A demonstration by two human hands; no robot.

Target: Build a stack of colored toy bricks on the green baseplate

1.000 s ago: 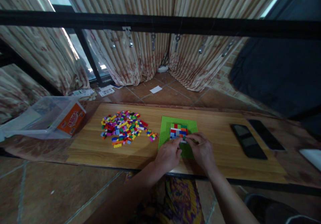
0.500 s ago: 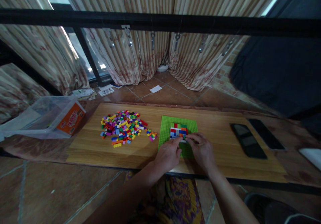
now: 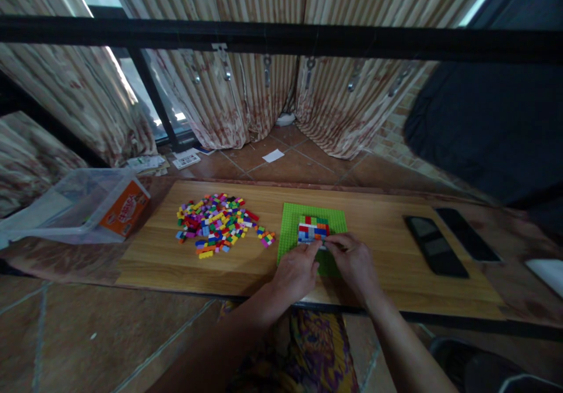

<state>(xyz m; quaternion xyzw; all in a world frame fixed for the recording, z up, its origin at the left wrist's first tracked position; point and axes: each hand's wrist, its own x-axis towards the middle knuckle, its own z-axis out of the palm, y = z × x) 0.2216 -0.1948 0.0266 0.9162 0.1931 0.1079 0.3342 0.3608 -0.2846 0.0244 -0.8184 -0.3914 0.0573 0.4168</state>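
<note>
A green baseplate lies on the wooden table, with a small block of red, white, blue and orange bricks built on it. My left hand and my right hand meet at the near edge of that block. The fingertips of both are pinched together against its front row, and whatever small piece they grip is hidden. A heap of several loose coloured bricks lies to the left of the plate.
A clear plastic tub with an orange label lies tipped at the table's left end. Two dark phones rest to the right, with a white object at the far right edge. A black bar crosses overhead.
Both hands stay at the front of the brick block with only slight finger shifts. Nothing else has moved.
</note>
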